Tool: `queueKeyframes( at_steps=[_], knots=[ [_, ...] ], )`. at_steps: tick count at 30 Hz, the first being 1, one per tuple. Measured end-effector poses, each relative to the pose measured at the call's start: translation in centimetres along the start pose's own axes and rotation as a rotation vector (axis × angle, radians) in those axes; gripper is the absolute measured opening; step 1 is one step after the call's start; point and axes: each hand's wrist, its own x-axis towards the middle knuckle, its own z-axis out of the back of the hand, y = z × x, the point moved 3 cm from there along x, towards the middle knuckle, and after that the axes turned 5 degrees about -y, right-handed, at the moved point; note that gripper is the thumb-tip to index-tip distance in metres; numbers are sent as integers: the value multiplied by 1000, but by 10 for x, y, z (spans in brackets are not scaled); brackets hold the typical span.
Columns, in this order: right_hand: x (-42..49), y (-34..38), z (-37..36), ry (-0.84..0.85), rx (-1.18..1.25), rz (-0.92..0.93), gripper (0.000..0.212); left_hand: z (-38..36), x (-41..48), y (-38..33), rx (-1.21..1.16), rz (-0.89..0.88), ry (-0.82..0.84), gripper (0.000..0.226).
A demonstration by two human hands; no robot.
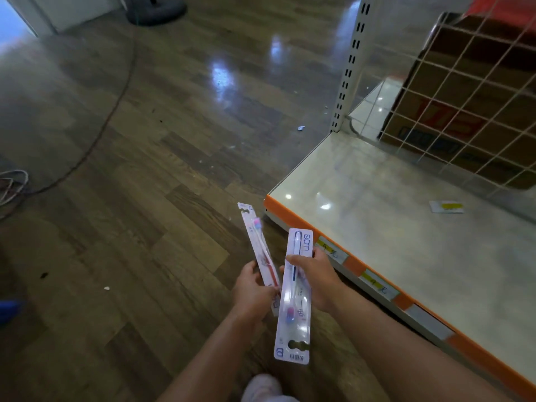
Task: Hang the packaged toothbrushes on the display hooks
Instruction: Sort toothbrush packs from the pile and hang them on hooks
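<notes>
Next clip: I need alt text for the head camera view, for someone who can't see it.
A person's left hand holds a red-handled toothbrush pack and the right hand grips a white toothbrush pack, its hang hole turned toward the viewer, above a wood-pattern floor. To the right stands an orange-edged shelf with a wire grid panel behind it.

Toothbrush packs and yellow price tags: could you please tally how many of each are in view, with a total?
Toothbrush packs: 2, the red-handled pack in the left hand and the blue-handled pack in the right hand
Yellow price tags on the orange shelf edge: 2
Total: 4
</notes>
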Motion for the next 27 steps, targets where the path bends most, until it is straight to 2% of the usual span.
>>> queueKeyframes(
  at_steps=[2,5,11,15,20,24,27],
  knots=[
    [-23,19,11,-12,-28,15,52,2,-23,-22,12,-6,61,64],
    [-66,53,27,-17,-110,96,47,5,-61,-58,29,-10,139,63],
    [-161,119,64,-40,-116,126,48,13,-142,-133,24,16,293,42],
    [-234,165,88,-32,-168,172,45,23,-204,-181,102,4,348,28],
    [-326,215,117,-17,-261,240,49,30,-282,-237,165,-37,402,27],
    [-390,249,144,-22,-434,320,57,29,-343,-281,254,-147,414,22],
    [-432,276,165,-31,-527,357,57,27,-387,-312,363,-266,440,34]
  ],
)
